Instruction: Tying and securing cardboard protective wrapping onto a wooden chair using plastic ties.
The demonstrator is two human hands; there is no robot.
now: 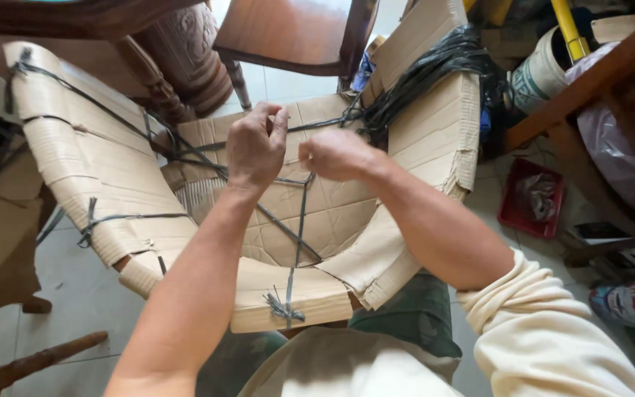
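A knot (284, 309) is sitting on the cardboard-wrapped chair's (376, 257) near edge. Above the seat, the left hand (255, 151) and right hand (336, 154) are both pinching dark string (299, 220), fists closed. Tiled floor (75, 287) is lying open leftward.

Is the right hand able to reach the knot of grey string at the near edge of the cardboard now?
Probably yes: the right hand is above the cardboard, and nothing covers the knot below it.
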